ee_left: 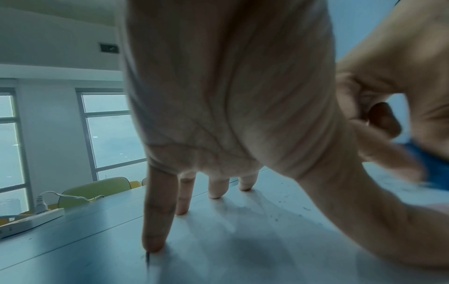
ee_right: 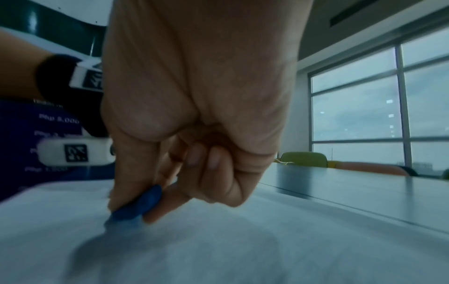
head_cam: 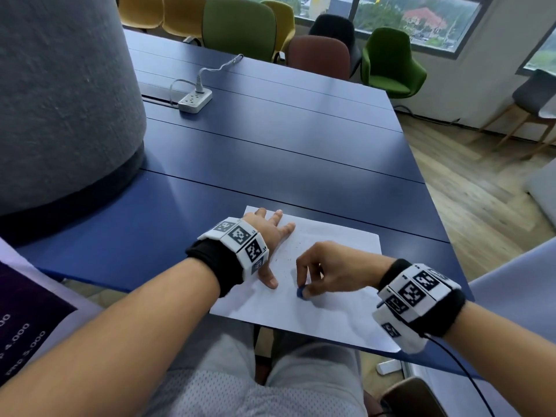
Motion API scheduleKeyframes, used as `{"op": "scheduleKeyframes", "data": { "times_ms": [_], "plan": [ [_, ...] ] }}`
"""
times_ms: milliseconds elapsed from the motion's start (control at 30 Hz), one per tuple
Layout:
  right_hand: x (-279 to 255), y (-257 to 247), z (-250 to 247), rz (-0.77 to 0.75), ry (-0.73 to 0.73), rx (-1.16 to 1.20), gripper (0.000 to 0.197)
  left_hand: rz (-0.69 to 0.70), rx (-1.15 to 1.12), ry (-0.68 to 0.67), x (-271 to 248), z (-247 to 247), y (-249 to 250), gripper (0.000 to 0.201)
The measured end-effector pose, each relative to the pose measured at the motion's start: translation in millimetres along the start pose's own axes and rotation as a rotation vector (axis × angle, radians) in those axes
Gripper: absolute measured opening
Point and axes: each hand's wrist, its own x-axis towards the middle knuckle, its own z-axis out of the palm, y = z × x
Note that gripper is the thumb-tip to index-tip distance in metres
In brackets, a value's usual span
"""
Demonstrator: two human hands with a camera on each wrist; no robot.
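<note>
A white sheet of paper [head_cam: 337, 299] lies on the blue table [head_cam: 270, 152] near its front edge, with faint dark specks on it. My left hand [head_cam: 270, 239] lies flat on the sheet's left part, fingers spread and straight, pressing it down [ee_left: 155, 246]. My right hand [head_cam: 316, 272] pinches a small blue eraser [head_cam: 301, 292] between thumb and fingers, its tip against the paper [ee_right: 136, 207]. In the left wrist view the eraser [ee_left: 430, 163] is blurred. Both wrists wear bands with black and white markers.
A white power strip [head_cam: 195, 99] with a plugged cable sits far back on the table. A large grey cylinder [head_cam: 60, 100] stands at the left. Green, yellow and brown chairs [head_cam: 388, 61] line the far side under windows. My knees are below the table edge.
</note>
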Motion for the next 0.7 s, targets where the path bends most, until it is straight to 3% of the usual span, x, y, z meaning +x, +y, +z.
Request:
{"op": "scheduleKeyframes", "data": {
  "times_ms": [100,233,367,500,700],
  "plan": [
    [3.1,4.4,-1.2,0.019,0.118,0.019,0.011,0.004,-0.009,-0.003,1.5,0.9,-1.0,0.135],
    [-2.1,-3.8,3.1,0.005,-0.018,-0.024,0.011,-0.008,-0.007,0.005,1.6,1.7,-0.6,0.135],
    [3.2,-1.5,-2.5,0.059,0.102,-0.011,0.011,-0.002,-0.011,0.007,2.0,2.3,-0.8,0.134],
    [-10.2,-3.3,9.1,0.054,0.09,-0.053,0.009,-0.008,-0.027,0.019,3.4,4.2,-1.8,0.136],
    [-58.9,16.5,37.2,0.28,0.475,-0.052,0.004,-0.009,-0.05,0.023,2.2,2.7,-2.0,0.134]
  ]
}}
